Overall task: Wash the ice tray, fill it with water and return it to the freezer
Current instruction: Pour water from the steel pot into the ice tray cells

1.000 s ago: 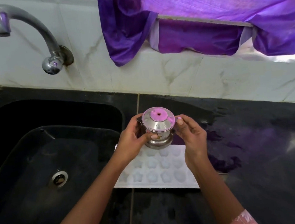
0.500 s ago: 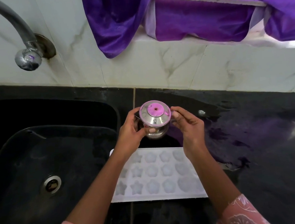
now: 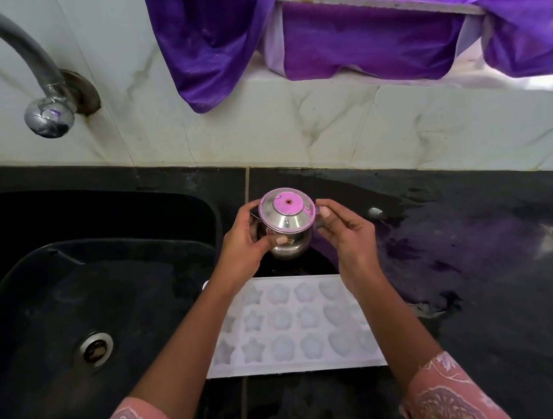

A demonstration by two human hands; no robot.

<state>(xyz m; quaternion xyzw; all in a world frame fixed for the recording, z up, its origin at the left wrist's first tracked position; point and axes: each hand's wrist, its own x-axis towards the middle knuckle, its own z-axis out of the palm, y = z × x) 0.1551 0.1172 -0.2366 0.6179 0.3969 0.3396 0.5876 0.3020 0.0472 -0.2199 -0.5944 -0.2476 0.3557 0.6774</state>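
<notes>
The ice tray (image 3: 291,324) is white, with three rows of star and flower moulds, and lies flat on the black counter (image 3: 484,289) just right of the sink (image 3: 70,284). Beyond it, my left hand (image 3: 241,244) curls round a steel pot (image 3: 289,242) and my right hand (image 3: 348,235) pinches its side. A small mark on the pot is too small to read.

We hold a small steel pot (image 3: 286,230) with a pink-knobbed lid between our left hand (image 3: 240,248) and right hand (image 3: 348,235). Nearer us, the white ice tray (image 3: 291,323) lies on the wet black desk (image 3: 484,289), right of the sink (image 3: 55,303).
</notes>
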